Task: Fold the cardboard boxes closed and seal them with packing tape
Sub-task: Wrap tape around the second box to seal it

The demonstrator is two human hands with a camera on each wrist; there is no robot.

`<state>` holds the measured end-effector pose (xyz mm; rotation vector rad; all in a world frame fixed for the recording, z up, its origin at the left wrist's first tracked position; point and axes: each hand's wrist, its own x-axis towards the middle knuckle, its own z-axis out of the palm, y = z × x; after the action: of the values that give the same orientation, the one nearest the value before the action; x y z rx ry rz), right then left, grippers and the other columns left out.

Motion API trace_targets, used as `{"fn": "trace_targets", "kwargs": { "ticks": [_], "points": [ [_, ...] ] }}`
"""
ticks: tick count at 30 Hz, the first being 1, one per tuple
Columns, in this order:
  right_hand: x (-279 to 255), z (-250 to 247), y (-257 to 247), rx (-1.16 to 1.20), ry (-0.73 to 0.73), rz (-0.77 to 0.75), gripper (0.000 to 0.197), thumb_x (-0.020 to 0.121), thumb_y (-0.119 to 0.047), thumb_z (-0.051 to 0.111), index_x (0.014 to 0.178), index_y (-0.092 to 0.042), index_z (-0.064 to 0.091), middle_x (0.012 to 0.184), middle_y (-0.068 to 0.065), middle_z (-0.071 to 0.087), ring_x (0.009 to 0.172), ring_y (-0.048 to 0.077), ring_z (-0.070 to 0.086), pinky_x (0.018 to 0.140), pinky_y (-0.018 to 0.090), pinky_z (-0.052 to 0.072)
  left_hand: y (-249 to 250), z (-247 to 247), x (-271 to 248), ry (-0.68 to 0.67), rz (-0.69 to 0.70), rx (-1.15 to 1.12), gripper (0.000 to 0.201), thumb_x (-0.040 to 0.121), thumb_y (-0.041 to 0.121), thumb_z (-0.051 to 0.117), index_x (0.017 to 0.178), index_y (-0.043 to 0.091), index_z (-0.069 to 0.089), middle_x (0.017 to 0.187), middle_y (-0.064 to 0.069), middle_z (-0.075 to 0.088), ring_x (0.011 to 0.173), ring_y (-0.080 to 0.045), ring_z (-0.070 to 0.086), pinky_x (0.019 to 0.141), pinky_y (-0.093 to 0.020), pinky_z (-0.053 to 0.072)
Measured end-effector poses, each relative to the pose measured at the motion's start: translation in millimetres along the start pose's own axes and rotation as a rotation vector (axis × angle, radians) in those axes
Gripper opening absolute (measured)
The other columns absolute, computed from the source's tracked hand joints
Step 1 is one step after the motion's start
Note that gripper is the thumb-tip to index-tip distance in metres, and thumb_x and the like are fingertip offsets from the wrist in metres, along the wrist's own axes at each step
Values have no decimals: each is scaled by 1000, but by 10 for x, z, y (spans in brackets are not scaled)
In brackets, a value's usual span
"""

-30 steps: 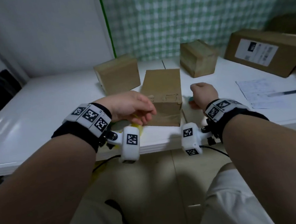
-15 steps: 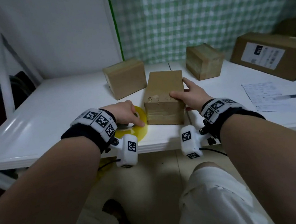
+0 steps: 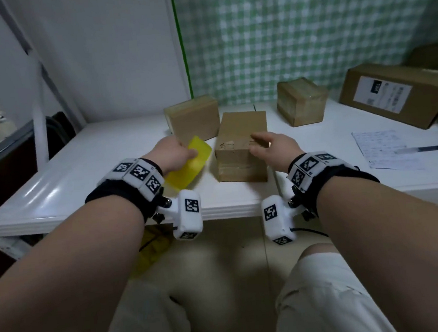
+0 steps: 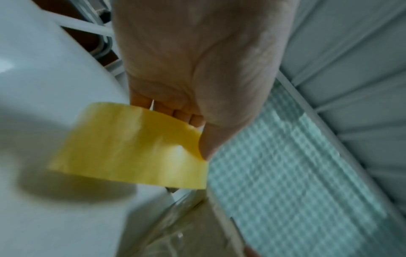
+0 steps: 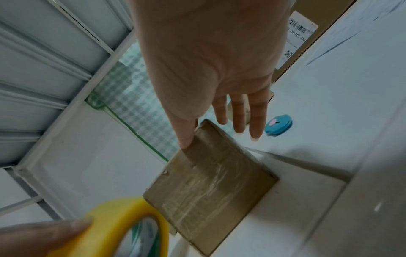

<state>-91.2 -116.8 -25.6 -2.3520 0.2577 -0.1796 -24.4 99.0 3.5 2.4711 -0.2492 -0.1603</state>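
My left hand (image 3: 175, 154) grips the yellow tape roll (image 3: 188, 162) off the worktop (image 3: 92, 164), at 9 o'clock of the box (image 3: 241, 147). My right hand (image 3: 270, 144), fingers spread, thumb touching the box. Only the right wrist view shows a blue disc (image 5: 278, 124) beyond. Two boxes (image 3: 193, 117) at 12 o'clock.

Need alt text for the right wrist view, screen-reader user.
An open right hand reaches down over a taped cardboard box on a white table, thumb touching the box's top edge. The left hand holds a yellow tape roll at lower left; a small blue round object lies beyond the fingers.
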Motion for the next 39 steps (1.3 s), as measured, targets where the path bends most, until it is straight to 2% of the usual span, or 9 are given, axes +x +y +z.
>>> {"fn": "trace_targets", "kwargs": {
  "ticks": [7, 11, 13, 17, 20, 25, 29, 33, 39],
  "points": [
    [213, -167, 29, -38, 0, 37, 40, 94, -28, 55, 134, -21, 55, 136, 0, 56, 119, 20, 54, 102, 32, 43, 314, -152, 169, 18, 144, -691, 16, 96, 11, 50, 82, 16, 57, 74, 0, 59, 65, -12, 55, 60, -24, 43],
    [484, -358, 12, 139, 128, 31, 39, 96, -35, 48, 124, -12, 61, 129, 6, 59, 115, 22, 55, 99, 35, 44, 620, -153, 370, -66, 270, -689, 15, 95, 6, 48, 110, 8, 53, 82, 0, 58, 62, -3, 59, 56, -17, 46],
    [604, -484, -70, 363, 109, 50, 41, 97, -42, 43, 118, -13, 62, 118, 5, 62, 97, 20, 57, 81, 34, 51, 765, -110, 451, -133, 315, -694, 20, 95, 2, 47, 113, 8, 49, 85, 0, 59, 58, 3, 60, 53, -12, 46],
    [737, -736, -247, 631, 68, 88, 45, 95, -53, 42, 98, -13, 63, 78, -1, 64, 70, 17, 56, 67, 30, 49, 961, 7, 573, -289, 380, -626, 22, 91, -1, 52, 108, 13, 53, 91, 1, 59, 68, -1, 60, 55, -13, 47],
    [735, -861, -262, 681, 18, 136, 48, 94, -53, 46, 107, -10, 61, 85, 3, 67, 76, 18, 63, 66, 27, 52, 1035, 55, 586, -352, 430, -572, 27, 84, -7, 59, 93, 18, 55, 86, 4, 58, 76, -5, 59, 67, -17, 50],
    [596, -921, -202, 862, -95, 203, 54, 93, -54, 46, 119, -10, 63, 103, 9, 72, 90, 20, 70, 68, 29, 57, 1068, 100, 500, -221, 567, -239, 34, 69, 1, 78, 87, 25, 63, 93, 11, 61, 88, 0, 56, 82, -17, 42],
    [441, -897, -190, 1065, -144, 230, 38, 100, -39, 41, 102, -8, 64, 82, 11, 73, 65, 21, 72, 53, 31, 57, 1041, 182, 373, -167, 561, -180, 31, 69, 14, 82, 92, 24, 64, 102, 10, 60, 82, -1, 56, 76, -20, 46],
    [312, -805, -267, 1032, -121, 198, 38, 100, -28, 42, 126, -5, 56, 109, 14, 69, 91, 24, 69, 70, 34, 56, 1059, 159, 277, -123, 482, -492, 38, 67, 33, 82, 92, 27, 54, 103, 4, 58, 102, -20, 59, 94, -43, 50],
    [216, -704, -407, 1020, -40, 150, 43, 91, -32, 52, 126, -8, 59, 121, 18, 64, 111, 34, 62, 96, 48, 48, 1065, 35, 194, -82, 521, -321, 79, 69, 34, 81, 136, 28, 39, 130, 2, 46, 114, -16, 50, 95, -34, 48]
  ]
}}
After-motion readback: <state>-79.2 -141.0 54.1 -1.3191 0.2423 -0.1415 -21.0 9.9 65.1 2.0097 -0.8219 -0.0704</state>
